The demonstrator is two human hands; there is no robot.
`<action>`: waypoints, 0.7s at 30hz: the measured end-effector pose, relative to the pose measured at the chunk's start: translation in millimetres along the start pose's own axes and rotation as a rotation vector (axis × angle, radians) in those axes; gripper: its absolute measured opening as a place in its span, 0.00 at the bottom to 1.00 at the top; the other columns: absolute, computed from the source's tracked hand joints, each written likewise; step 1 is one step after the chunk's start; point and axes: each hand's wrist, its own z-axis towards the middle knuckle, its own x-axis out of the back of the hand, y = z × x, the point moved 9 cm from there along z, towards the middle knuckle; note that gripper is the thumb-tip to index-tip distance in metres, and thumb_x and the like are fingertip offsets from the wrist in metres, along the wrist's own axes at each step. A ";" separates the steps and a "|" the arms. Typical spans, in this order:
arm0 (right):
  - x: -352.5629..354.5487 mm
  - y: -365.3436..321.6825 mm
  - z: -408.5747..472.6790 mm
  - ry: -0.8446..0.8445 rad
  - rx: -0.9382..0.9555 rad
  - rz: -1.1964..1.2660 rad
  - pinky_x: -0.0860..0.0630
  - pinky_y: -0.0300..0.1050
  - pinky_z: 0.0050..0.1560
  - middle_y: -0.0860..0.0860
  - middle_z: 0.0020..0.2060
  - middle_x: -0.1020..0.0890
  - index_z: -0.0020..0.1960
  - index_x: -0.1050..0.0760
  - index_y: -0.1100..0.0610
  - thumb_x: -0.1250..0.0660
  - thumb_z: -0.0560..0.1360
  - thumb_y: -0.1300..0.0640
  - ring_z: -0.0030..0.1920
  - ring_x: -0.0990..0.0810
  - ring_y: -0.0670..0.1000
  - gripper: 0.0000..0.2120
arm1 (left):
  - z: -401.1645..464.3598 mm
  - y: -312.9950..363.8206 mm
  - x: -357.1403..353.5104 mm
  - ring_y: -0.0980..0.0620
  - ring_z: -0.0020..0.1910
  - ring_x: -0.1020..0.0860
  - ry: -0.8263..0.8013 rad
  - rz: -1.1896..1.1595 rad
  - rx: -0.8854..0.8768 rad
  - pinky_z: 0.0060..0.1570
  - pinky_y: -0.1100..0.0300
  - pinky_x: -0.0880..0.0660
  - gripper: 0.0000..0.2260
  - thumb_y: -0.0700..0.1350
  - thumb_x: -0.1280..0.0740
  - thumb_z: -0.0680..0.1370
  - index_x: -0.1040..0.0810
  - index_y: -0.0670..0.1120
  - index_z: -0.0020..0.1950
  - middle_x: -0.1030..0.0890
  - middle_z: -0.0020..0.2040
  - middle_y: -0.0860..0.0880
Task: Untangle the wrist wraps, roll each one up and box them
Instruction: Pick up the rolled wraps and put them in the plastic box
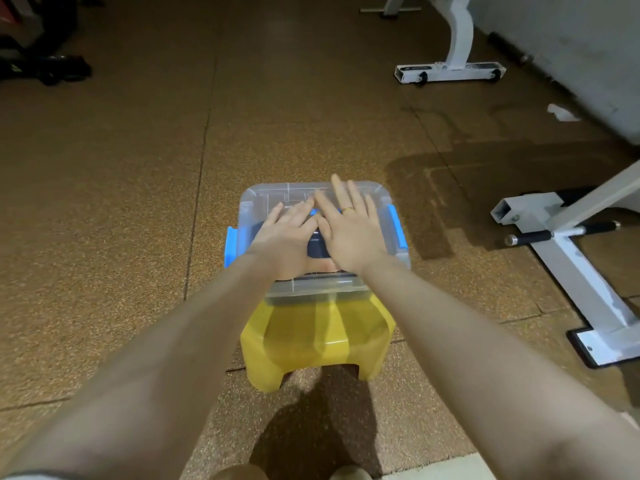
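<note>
Both hands [322,233] flat atop lidded box [377,192].

Clear glossy plastic box [263,199], speckled matt floor [121,202].

Brown speckled rubber-tile floor [121,202], dim light. White metal gym bench frame [568,258] right of yellow plastic stool [318,337]; grey wall [571,46] behind frame.

box [304,289] on stool [311,341], bench frame [571,265] right
</note>
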 end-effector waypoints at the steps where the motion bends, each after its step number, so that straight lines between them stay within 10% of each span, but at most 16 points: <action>1: -6.5 -1.8 2.2 -0.066 0.013 -0.002 0.60 0.51 0.75 0.50 0.78 0.60 0.78 0.53 0.49 0.57 0.83 0.47 0.77 0.59 0.52 0.24 | -1.8 -1.4 3.0 0.54 0.78 0.54 0.007 -0.093 -0.012 0.75 0.53 0.61 0.39 0.63 0.36 0.75 0.48 0.47 0.79 0.53 0.80 0.49; 4: -13.2 5.4 5.5 -0.140 -0.014 -0.029 0.60 0.50 0.75 0.50 0.77 0.61 0.78 0.55 0.48 0.59 0.83 0.45 0.77 0.59 0.50 0.25 | -15.5 -19.0 33.2 0.52 0.77 0.49 0.222 -0.409 0.022 0.75 0.57 0.58 0.27 0.42 0.36 0.80 0.42 0.45 0.77 0.43 0.78 0.47; 7: -12.3 3.7 5.3 -0.141 -0.004 -0.036 0.59 0.49 0.75 0.50 0.77 0.60 0.78 0.55 0.48 0.59 0.83 0.45 0.77 0.59 0.51 0.25 | -53.7 -79.5 41.4 0.49 0.77 0.48 0.546 -0.411 0.506 0.74 0.54 0.58 0.26 0.45 0.40 0.81 0.44 0.47 0.78 0.45 0.78 0.49; 9: -11.4 2.0 4.1 -0.137 -0.005 -0.041 0.59 0.49 0.75 0.50 0.77 0.60 0.78 0.56 0.48 0.60 0.83 0.45 0.77 0.59 0.51 0.25 | -83.1 -119.1 -4.4 0.42 0.74 0.38 0.436 -0.858 0.967 0.72 0.48 0.41 0.30 0.54 0.37 0.80 0.42 0.43 0.77 0.38 0.75 0.44; 12: -10.2 2.9 5.3 -0.132 -0.008 -0.052 0.59 0.50 0.75 0.51 0.78 0.60 0.78 0.55 0.49 0.60 0.83 0.45 0.77 0.58 0.51 0.25 | -88.3 -117.4 -44.5 0.46 0.45 0.19 0.214 -1.477 1.019 0.40 0.56 0.20 0.27 0.60 0.32 0.74 0.25 0.40 0.61 0.20 0.53 0.44; 21: -10.4 0.0 4.1 -0.136 -0.054 -0.084 0.57 0.50 0.75 0.51 0.78 0.59 0.78 0.56 0.49 0.60 0.83 0.46 0.77 0.58 0.51 0.25 | -69.9 -104.8 -5.3 0.44 0.46 0.22 0.350 -0.812 0.856 0.43 0.57 0.28 0.17 0.53 0.36 0.78 0.22 0.41 0.56 0.20 0.51 0.43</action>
